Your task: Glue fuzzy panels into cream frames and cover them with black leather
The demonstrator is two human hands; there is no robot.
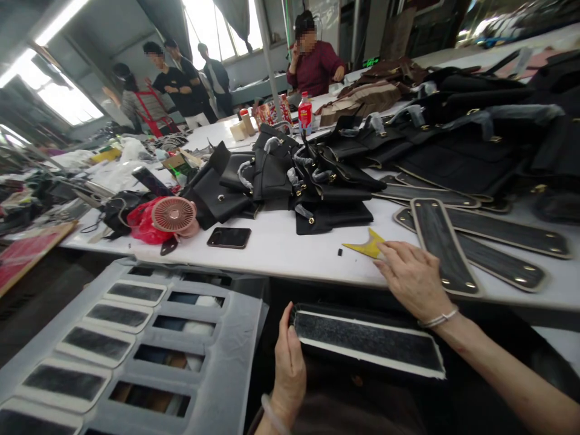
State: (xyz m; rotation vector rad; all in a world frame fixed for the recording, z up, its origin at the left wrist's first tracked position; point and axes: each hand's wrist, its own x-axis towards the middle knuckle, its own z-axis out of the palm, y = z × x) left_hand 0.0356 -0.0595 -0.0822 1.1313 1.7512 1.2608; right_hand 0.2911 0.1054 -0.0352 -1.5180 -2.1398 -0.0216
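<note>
In my lap lies a black bag [357, 353], tilted down to the right, with a long dark panel edged by white strips facing up. My left hand [290, 362] grips its left end, thumb on the near side. Over the table edge, my right hand [414, 281] has its fingertips closed on a flat yellow scraper [368, 245] with a notched, pointed end. A small black piece [339, 252] lies left of the scraper. Right of my hand are dark base panels [444, 248] with light borders and gold studs.
Black handbags [276, 175] are heaped across the table [281, 254]. A phone [229, 237], a pink fan [174, 215] and a red bottle [305, 113] stand or lie there. At left, a grey sheet [231, 338] carries several white-bordered panels [97, 342]. Several people are in the background.
</note>
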